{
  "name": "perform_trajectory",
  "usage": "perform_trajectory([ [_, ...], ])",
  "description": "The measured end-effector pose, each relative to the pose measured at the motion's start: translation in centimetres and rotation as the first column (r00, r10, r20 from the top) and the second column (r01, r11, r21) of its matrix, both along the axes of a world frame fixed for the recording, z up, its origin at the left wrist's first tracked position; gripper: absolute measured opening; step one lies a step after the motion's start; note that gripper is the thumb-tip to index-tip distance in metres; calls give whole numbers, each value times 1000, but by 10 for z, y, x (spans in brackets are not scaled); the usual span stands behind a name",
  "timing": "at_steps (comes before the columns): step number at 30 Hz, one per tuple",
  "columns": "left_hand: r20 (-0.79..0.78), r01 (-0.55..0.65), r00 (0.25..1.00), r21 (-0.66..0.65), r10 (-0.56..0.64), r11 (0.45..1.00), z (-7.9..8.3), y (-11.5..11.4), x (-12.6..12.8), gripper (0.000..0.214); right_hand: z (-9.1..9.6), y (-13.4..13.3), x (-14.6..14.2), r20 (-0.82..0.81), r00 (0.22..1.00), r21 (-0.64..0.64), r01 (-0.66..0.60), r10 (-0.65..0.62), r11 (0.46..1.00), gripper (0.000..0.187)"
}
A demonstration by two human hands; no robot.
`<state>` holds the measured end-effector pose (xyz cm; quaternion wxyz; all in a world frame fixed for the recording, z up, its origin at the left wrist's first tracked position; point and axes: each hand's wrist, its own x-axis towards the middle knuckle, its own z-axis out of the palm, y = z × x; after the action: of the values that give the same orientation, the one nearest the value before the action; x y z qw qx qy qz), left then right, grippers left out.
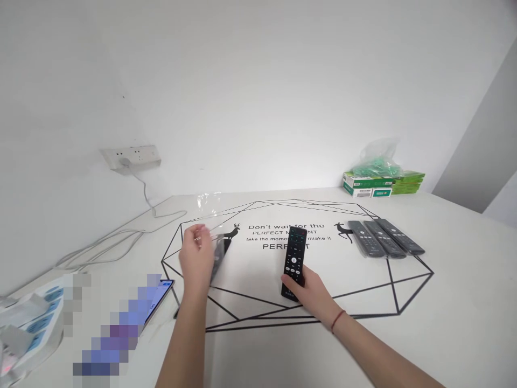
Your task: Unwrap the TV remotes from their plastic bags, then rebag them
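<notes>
My right hand (305, 285) grips the lower end of a black remote control (296, 245), its buttons facing up and its thumb side over the bottom keys. My left hand (196, 256) has its fingers curled together, pinching a clear plastic bag (208, 203) that shows mostly as glints above the knuckles. Just right of that hand lies another dark remote (220, 258), partly hidden by the hand. At the right, three more remotes (379, 238) lie side by side on the table, with a greyish, film-like sheen.
Green and white boxes (367, 183) stand against the wall at the back right, topped by a plastic bag (377, 159) with green contents. A power strip (40, 318) and a phone (159, 299) lie at the left. Cables (117, 242) run to a wall socket (137, 155).
</notes>
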<state>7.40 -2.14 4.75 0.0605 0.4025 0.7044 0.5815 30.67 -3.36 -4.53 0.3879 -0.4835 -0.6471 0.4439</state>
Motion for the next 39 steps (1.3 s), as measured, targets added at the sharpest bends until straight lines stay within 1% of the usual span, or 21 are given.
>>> perform_trajectory([
  [1,175,97,979,55,-106,994,0,7,11,20,0,0,0,-3,1000,3,4,-4,1000,30],
  [2,340,150,924,104,-177,983,-1,13,22,19,1,0,0,-5,1000,6,7,-7,1000,29],
  [3,465,176,858,132,-218,975,-4,19,30,19,1,1,1,-6,1000,7,7,-7,1000,28],
  [5,615,168,756,145,-222,975,-13,29,42,19,2,1,2,-8,1000,2,5,-5,1000,25],
  [7,680,164,698,151,-224,975,-21,33,46,18,2,2,2,-9,1000,-4,2,-2,1000,19],
  [9,711,172,657,182,-250,968,-27,32,43,15,3,2,2,-44,999,-51,-7,5,999,12],
  [11,732,174,622,217,-278,960,-29,30,37,12,4,0,3,-120,993,-127,-35,20,991,10],
  [14,765,177,569,244,-301,954,-29,27,30,10,9,-6,4,-215,976,-221,-76,27,972,14],
  [18,820,153,479,272,-312,950,-30,27,26,9,16,-15,5,-240,971,-304,-96,21,948,18],
  [21,839,115,442,298,-317,948,-31,28,24,9,19,-18,5,-239,970,-311,-121,45,943,18],
  [26,840,60,427,342,-334,938,-32,29,21,9,22,-21,5,-290,951,-329,-207,110,921,17],
  [30,854,23,412,339,-318,940,-34,31,18,8,22,-25,5,-273,949,-328,-246,158,912,17],
  [32,860,19,405,333,-311,943,-35,32,18,9,22,-26,4,-264,947,-322,-264,181,909,18],
  [35,870,23,375,338,-322,941,-35,33,20,10,22,-26,4,-258,947,-318,-268,189,910,18],
  [39,877,69,353,322,-325,944,-34,32,27,10,21,-24,4,-258,947,-311,-271,194,911,18],
])
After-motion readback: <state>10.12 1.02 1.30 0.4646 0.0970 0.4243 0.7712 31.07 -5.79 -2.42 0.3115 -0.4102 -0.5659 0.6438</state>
